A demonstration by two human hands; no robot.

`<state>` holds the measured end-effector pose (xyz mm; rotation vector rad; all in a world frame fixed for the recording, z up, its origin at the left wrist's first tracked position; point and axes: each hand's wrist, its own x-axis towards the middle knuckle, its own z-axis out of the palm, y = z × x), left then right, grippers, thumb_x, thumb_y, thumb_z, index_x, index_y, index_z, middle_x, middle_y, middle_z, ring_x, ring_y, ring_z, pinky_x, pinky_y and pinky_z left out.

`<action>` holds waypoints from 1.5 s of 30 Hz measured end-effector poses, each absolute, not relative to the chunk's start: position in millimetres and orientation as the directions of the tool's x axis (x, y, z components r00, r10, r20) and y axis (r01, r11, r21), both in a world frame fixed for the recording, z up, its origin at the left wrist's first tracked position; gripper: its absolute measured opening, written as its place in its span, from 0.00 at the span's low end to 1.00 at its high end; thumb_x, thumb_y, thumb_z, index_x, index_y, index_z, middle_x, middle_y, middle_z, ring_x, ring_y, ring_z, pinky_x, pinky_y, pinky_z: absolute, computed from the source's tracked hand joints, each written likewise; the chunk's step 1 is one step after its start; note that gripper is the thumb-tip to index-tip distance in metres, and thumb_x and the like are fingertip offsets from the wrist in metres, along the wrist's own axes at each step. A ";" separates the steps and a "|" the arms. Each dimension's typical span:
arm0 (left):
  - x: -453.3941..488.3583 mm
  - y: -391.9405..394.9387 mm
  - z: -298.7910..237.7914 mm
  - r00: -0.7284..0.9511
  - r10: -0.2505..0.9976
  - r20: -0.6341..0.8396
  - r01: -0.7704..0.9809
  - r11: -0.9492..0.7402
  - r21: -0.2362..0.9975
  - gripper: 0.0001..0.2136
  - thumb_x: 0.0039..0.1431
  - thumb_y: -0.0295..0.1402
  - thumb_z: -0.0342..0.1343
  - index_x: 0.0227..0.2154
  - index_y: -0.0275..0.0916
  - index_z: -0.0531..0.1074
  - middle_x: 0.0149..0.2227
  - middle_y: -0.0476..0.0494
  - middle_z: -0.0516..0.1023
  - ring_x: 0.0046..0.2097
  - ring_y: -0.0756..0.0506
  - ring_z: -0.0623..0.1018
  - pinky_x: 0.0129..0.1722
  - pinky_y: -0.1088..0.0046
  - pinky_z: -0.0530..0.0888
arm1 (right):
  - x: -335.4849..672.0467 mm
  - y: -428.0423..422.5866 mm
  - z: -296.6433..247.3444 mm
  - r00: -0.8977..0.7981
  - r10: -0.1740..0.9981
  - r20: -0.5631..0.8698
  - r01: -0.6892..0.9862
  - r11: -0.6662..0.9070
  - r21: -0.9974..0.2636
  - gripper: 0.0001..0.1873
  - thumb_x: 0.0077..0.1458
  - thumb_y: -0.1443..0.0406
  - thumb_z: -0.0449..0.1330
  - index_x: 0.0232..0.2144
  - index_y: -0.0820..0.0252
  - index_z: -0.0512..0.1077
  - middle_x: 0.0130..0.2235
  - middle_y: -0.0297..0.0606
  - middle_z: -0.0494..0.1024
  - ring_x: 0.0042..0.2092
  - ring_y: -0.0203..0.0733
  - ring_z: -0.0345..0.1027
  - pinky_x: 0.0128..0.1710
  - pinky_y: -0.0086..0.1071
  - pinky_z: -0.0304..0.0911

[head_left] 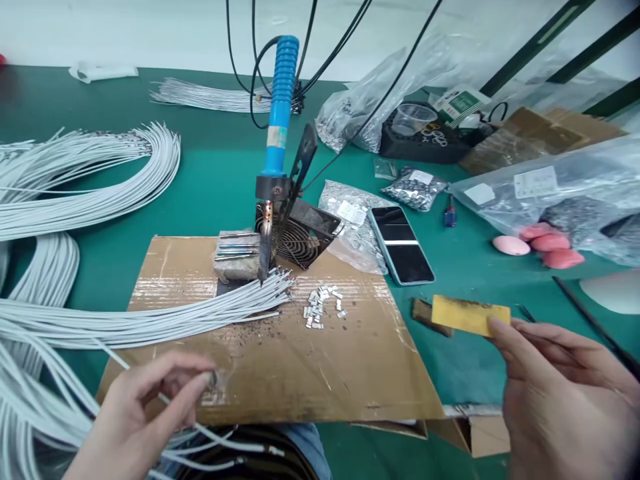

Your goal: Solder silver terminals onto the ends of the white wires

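My right hand (560, 380) pinches a flat yellow strip (470, 316) with a dark, stained upper edge, above the green table at the right. Just behind it lies a small brown block (431, 317). At the lower left, my left hand (155, 400) is closed, thumb against fingertips, over the cardboard sheet (345, 373). Something small and dark shows at those fingertips, too small to name. White wires run past and under that hand. A blue-handled soldering iron (283, 100) stands tip down in a clamp. Below its tip, a bundle of white wires (200, 317) lies on the cardboard.
Small white connectors (316, 307) lie right of the bundle. A fan (300, 237) and a grey block (237, 253) stand near the iron. A phone (403, 245), plastic bags (555, 187), pink sponges (550, 243) and a black tray (425, 140) occupy the right side; coiled wires (125, 180) fill the left.
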<state>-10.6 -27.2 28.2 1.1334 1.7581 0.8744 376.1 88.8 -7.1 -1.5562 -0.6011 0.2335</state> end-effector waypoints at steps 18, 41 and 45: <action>36.3 50.4 19.9 -0.309 0.948 0.078 0.300 0.020 0.954 0.07 0.60 0.25 0.61 0.37 0.40 0.83 0.33 0.47 0.79 0.27 0.51 0.72 0.25 0.77 0.70 | 175.8 67.5 -3.5 0.162 0.982 0.099 -0.119 0.119 -0.986 0.11 0.60 0.74 0.66 0.33 0.53 0.72 0.39 0.33 0.82 0.43 0.37 0.80 0.43 0.28 0.76; 44.9 42.5 13.1 -0.155 0.943 0.296 0.665 -0.121 0.737 0.11 0.66 0.21 0.57 0.45 0.40 0.79 0.37 0.49 0.78 0.24 0.52 0.69 0.30 0.74 0.74 | 178.2 65.8 -6.6 0.084 0.973 0.213 0.206 0.192 -0.959 0.09 0.61 0.72 0.65 0.34 0.52 0.73 0.39 0.33 0.84 0.42 0.40 0.81 0.43 0.32 0.77; 17.8 27.1 11.0 -0.127 0.943 0.308 0.788 -0.093 0.609 0.12 0.67 0.25 0.59 0.50 0.42 0.76 0.45 0.44 0.79 0.41 0.46 0.80 0.47 0.69 0.75 | 220.2 69.7 -16.5 0.140 0.990 -0.001 0.008 -0.002 -1.000 0.11 0.53 0.65 0.74 0.30 0.53 0.74 0.37 0.35 0.85 0.38 0.42 0.83 0.38 0.31 0.80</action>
